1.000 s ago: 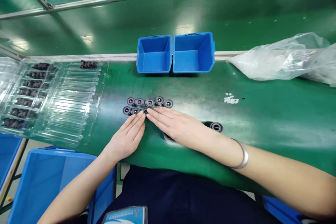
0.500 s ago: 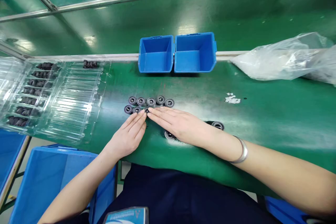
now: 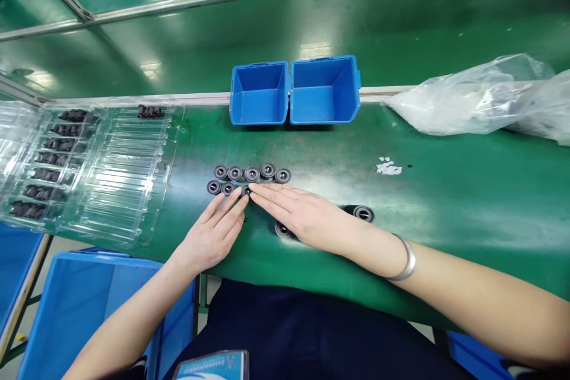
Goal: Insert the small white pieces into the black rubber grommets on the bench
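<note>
Several black ring-topped round parts (image 3: pixel 252 174) stand in two short rows on the green table. My left hand (image 3: pixel 212 231) lies low in front of the nearer row, fingers stretched out, their tips beside a round part (image 3: pixel 246 190) at that row's right end. From the other side, my right hand (image 3: pixel 296 211) reaches to the same part with straight fingers held side by side. Its fingertips meet or nearly meet the part; exact contact is hard to tell. A loose round part (image 3: pixel 282 230) sits partly under my right hand. Another pair of dark parts (image 3: pixel 363 213) lies beyond my right wrist.
Two blue bins (image 3: pixel 259 95) stand at the table's back edge. Clear plastic trays (image 3: pixel 111 178) with black pieces lie at left. A clear bag (image 3: pixel 463 104) rests at back right, near white scraps (image 3: pixel 388 167). A large blue crate (image 3: pixel 89 285) is below left.
The whole view has shifted slightly. My left fingertips have drawn a little back from the nearer row, while my right hand stays almost where it was at the end part.
</note>
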